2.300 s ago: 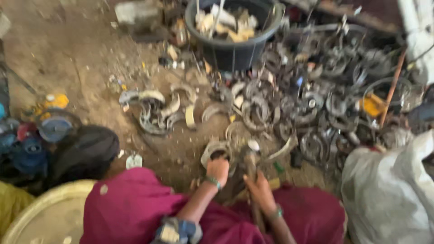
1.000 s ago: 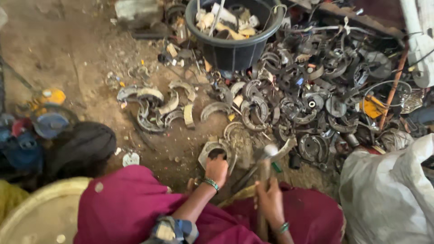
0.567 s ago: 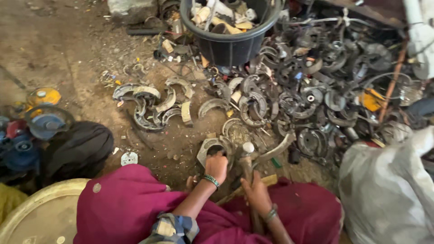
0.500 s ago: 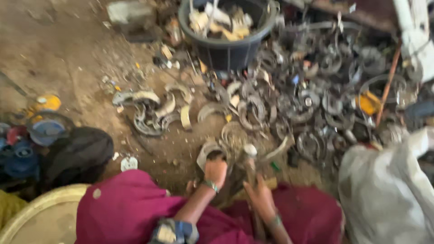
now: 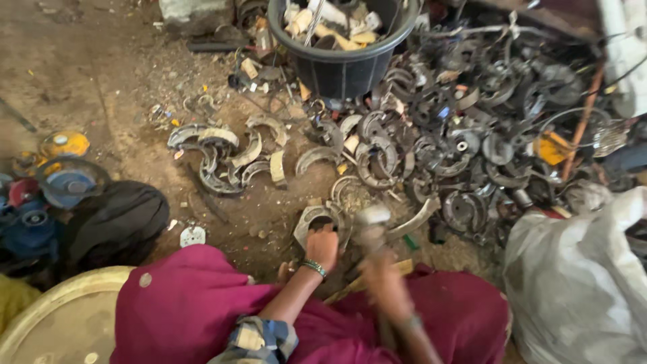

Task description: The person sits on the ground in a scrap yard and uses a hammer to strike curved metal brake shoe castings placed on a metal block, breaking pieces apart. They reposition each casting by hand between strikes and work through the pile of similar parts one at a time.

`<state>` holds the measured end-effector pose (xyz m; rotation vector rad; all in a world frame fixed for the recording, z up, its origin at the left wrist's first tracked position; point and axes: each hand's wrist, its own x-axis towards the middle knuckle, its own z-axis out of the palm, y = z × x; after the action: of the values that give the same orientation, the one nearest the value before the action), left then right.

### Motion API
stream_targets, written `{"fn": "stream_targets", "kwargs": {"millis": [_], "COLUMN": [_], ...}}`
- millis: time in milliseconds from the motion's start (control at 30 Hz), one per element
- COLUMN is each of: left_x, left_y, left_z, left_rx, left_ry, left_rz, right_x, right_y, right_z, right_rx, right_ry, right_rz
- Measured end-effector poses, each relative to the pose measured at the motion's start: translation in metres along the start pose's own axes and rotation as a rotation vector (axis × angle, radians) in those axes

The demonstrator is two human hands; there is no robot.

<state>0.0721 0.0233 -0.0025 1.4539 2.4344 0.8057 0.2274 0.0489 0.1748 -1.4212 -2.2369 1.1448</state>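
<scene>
Holding: left hand presses down on curved brake shoe lying on dirt floor, fingers curled over it
Shoe axis: arc runs left-right, bow pointing away from person
Right hand: right hand blurred, fist closed around hammer, head just right of shoe
Nearby: black bucket beyond

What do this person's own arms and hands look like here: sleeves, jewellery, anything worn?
Both forearms are bare. The left hand has a beaded green bracelet at the wrist; a checked blue and tan sleeve sits near the elbow. The right hand is motion-blurred, so nothing worn can be made out.
</scene>
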Motion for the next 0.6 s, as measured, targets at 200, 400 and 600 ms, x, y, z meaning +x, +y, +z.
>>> {"fn": "stream_targets", "kwargs": {"millis": [200, 400, 600], "left_x": [0.006, -0.011, -0.002], "left_y": [-0.002, 0.007, 0.003], "left_z": [0.013, -0.017, 0.001], "left_rx": [0.066, -0.063, 0.003], "left_ry": [0.049, 0.051, -0.024], "left_rz": [0.011, 0.032, -0.005], "right_x": [-0.011, -0.040, -0.007], "right_y": [0.012, -0.027, 0.005], "right_z": [-0.004, -0.060, -0.003], "right_rx": [0.143, 0.467, -0.031], "right_ry": [0.081, 0.255, -0.019], "right_rz": [0.190, -0.551, 0.002]}}
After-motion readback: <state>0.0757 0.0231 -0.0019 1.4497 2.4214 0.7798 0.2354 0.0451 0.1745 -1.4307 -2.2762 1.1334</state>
